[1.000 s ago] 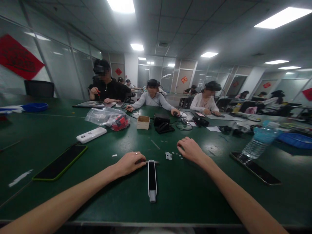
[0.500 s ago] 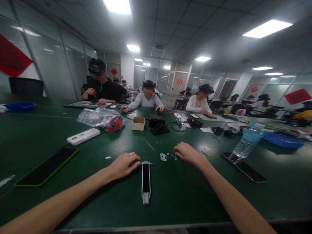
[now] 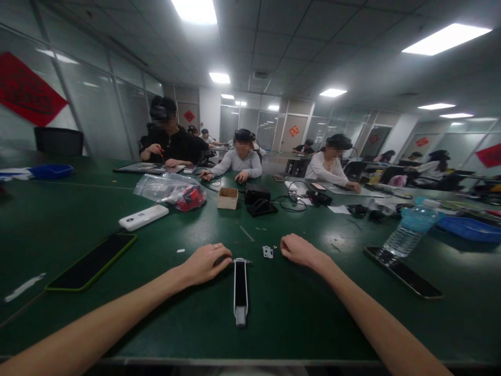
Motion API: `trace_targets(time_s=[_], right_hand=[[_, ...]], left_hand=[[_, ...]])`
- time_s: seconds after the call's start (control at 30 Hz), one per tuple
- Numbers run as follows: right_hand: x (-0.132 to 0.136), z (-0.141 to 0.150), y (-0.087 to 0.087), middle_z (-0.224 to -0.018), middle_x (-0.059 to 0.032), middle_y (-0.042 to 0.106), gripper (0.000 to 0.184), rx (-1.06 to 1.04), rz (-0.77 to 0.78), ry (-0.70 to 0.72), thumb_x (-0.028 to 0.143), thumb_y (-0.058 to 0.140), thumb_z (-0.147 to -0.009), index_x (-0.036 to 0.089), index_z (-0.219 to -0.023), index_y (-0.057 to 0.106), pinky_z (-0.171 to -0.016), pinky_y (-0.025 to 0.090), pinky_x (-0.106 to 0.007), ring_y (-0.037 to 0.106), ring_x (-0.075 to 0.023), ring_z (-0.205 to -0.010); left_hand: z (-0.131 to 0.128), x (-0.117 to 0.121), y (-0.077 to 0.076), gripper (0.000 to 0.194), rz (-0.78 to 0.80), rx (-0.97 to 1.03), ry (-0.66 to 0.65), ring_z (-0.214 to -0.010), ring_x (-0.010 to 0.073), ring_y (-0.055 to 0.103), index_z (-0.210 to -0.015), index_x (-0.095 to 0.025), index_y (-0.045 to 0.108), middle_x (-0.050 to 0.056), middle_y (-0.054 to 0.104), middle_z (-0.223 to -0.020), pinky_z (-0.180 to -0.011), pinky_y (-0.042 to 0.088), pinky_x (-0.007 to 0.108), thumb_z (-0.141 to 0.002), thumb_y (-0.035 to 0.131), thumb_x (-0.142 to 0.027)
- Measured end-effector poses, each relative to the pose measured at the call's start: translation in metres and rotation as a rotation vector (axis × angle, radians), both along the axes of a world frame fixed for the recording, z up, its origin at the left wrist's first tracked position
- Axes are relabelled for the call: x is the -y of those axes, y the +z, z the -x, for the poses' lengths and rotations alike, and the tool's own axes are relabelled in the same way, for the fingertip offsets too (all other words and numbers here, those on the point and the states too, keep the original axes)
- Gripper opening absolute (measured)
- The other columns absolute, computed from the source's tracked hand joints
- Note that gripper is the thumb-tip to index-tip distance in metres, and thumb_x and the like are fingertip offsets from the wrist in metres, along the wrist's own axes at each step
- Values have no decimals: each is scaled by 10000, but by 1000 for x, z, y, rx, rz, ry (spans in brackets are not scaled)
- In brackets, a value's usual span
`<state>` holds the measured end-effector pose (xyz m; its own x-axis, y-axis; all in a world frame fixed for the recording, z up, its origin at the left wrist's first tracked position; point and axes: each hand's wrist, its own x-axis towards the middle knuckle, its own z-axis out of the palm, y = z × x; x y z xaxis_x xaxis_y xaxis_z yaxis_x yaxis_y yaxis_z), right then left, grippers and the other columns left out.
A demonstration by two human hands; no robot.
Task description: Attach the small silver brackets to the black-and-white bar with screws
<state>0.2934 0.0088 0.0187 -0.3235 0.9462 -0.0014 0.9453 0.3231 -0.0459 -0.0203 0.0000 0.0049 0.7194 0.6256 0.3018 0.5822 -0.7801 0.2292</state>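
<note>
A slim white-framed device with a dark long face and a grey end lies on the green table, pointing toward me. A thin pin crosses its far end. My left hand rests on the table with thumb and fingers closed at that end's left side, touching the device. To the right lies a small flat metal plate with holes, and beside it a tiny metal piece. My right hand is just right of these, fingers curled down to the tabletop. What its fingertips hold, if anything, is hidden.
Left lie a green-edged phone and a white power bank. Farther off are a plastic bag, a small box and a black stand. Right, a water bottle stands by another phone. People sit across the table.
My view has turned slightly left. My right hand has come closer to the metal plate, and fewer of the tiny pieces show beside it. The left hand stays at the device.
</note>
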Motion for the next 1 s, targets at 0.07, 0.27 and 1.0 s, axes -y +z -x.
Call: trace_targets(time_s=[0.07,0.27,1.0], right_hand=[[0,0,0,-812,-92,687,179,-19,40,-19,170,504,-798,141,-793,681,-609,426,-240,625,-179,-720],[3,3,2,-810,-81,688,171,-40,105,-61,207,521,-791,145,-755,676,-544,400,-216,620,-160,-684],[-3,0,-6,-776,-76,651,168,-61,154,-111,249,535,-782,140,-729,652,-553,363,-223,598,-169,-706]], left_hand=[[0,0,1,232,1,-9,5,-783,160,587,-1016,-180,598,51,633,-938,-698,444,256,-928,425,-308],[0,1,0,242,-5,-7,2,-792,158,588,-1011,-171,597,57,632,-936,-716,450,256,-928,419,-312],[-1,1,-1,215,-11,-32,17,-803,164,599,-1016,-169,582,58,636,-940,-719,455,258,-917,433,-289]])
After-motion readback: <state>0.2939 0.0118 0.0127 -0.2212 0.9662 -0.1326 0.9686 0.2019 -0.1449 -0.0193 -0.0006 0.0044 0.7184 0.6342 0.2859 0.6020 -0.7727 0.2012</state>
